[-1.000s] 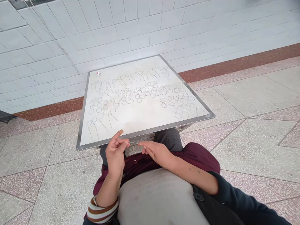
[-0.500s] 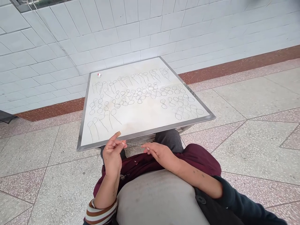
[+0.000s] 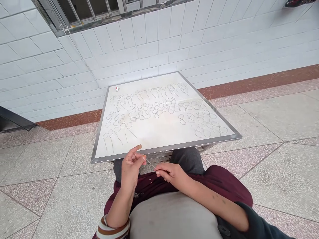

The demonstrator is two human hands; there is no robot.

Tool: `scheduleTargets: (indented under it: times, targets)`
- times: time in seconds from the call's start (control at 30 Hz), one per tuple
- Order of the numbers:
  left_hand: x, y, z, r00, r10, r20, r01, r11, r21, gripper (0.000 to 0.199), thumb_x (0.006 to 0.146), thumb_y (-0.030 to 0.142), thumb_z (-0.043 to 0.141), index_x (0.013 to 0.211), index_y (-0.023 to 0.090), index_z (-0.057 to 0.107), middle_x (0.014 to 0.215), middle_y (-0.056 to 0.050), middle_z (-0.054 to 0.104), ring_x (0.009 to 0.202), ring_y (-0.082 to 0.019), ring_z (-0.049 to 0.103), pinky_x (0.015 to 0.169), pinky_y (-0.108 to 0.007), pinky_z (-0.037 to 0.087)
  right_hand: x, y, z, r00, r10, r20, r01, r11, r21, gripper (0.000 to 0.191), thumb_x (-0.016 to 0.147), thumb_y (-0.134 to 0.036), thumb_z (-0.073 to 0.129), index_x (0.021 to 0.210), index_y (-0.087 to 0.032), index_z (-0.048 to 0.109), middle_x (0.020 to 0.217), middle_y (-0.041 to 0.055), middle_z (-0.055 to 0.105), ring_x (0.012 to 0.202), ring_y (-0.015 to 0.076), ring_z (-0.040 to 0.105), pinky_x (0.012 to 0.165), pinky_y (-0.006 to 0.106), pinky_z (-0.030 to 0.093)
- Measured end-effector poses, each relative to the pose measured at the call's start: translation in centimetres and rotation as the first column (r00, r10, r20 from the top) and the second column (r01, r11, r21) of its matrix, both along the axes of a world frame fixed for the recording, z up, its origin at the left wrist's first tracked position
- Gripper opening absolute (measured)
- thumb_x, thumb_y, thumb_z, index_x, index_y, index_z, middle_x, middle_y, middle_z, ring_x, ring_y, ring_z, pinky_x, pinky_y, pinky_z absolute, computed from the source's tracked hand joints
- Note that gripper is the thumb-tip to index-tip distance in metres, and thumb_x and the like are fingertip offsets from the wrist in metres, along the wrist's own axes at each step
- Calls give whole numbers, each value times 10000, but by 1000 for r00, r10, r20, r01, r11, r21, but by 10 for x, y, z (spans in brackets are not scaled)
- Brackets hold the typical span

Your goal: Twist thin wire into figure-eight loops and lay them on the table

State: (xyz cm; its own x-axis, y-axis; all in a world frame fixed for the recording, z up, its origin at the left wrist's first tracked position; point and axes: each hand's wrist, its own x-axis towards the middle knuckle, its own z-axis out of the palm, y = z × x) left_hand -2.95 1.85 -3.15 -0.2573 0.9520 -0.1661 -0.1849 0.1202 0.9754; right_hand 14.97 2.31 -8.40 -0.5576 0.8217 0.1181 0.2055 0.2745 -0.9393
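Between my hands, in front of the table's near edge, a thin piece of wire (image 3: pixel 150 163) is stretched on a slant. My left hand (image 3: pixel 131 166) pinches its upper end between thumb and a finger, and the index finger, with a tan wrap on its tip, points outward. My right hand (image 3: pixel 171 172) is closed on the lower end with thumb and fingertips. Past my hands, many thin bent wire pieces (image 3: pixel 156 115) lie in rows on the white tabletop (image 3: pixel 159 136). Some are figure-eight loops, others a loop with two long tails.
The square table has a grey metal rim (image 3: pixel 169 147) and stands close to a white tiled wall (image 3: pixel 154 53). A small red-and-white object (image 3: pixel 117 89) sits at its far left corner. A barred window (image 3: pixel 99 13) is above. My knee (image 3: pixel 187 159) is under the near edge.
The view has tilted up and shifted, showing more of the window. My right hand has dropped relative to my left, so the wire slants more steeply. Both hands keep their hold.
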Motion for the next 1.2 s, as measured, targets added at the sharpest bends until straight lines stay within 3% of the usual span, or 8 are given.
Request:
scheduleTargets:
  times: [0.27,0.4,0.53,0.8,0.9,1.0,1.1,1.2]
  targets:
    - [10,-3,16,995,-98,35,97,994,45,539,718,310,740,1221,206,579,817,-25,642,844,-173,616,665,-266,513,4,-2,3,989,-81,-121,35,940,-338,283,855,-437,555,893,-168,637,720,8,645,505,71,502,487,186,446]
    - [9,-7,16,989,-134,55,131,989,64,546,782,360,680,1281,194,536,957,-85,677,823,-169,621,702,-294,512,5,-1,5,983,-108,-151,44,927,-373,318,837,-478,567,884,-169,631,719,8,647,493,69,494,487,195,453]
    - [9,-9,12,991,-128,47,125,990,66,598,744,321,723,1296,212,522,1032,-90,674,820,-156,614,719,-292,514,5,0,4,979,-121,-163,50,922,-384,343,832,-505,566,890,-174,637,727,11,650,497,68,493,476,192,445]
    - [12,-8,-1,996,-52,75,48,997,53,507,768,274,707,1246,190,563,931,-62,690,812,-134,621,737,-270,503,6,0,-1,976,-111,-188,34,928,-371,348,863,-499,544,929,-171,640,756,9,647,530,67,516,505,189,466]
    - [12,-8,-6,991,-51,127,48,998,28,514,765,269,713,1250,192,562,923,-61,695,817,-133,626,744,-271,500,6,0,-2,979,-139,-150,91,952,-291,346,877,-496,528,951,-178,641,772,13,650,530,80,531,490,203,472]
    - [12,-7,-9,973,-10,231,16,1000,-25,496,759,277,721,1226,189,580,964,-72,701,794,-118,630,753,-265,497,7,0,-1,984,-159,-75,159,987,-12,260,910,-418,524,927,-195,657,817,32,667,658,122,599,611,245,514]
    - [13,-5,-10,950,35,312,-14,998,-68,485,747,287,731,1201,177,601,968,-75,704,762,-103,629,737,-249,495,9,-1,1,990,-140,25,128,953,274,201,938,-325,506,941,-212,671,844,48,677,797,158,611,753,292,508]
    - [12,-4,-11,947,36,319,-11,997,-82,494,743,279,732,1206,173,597,957,-73,706,758,-100,630,743,-247,495,10,0,1,981,-160,111,102,908,407,194,945,-285,495,975,-208,671,796,51,662,770,171,583,716,303,500]
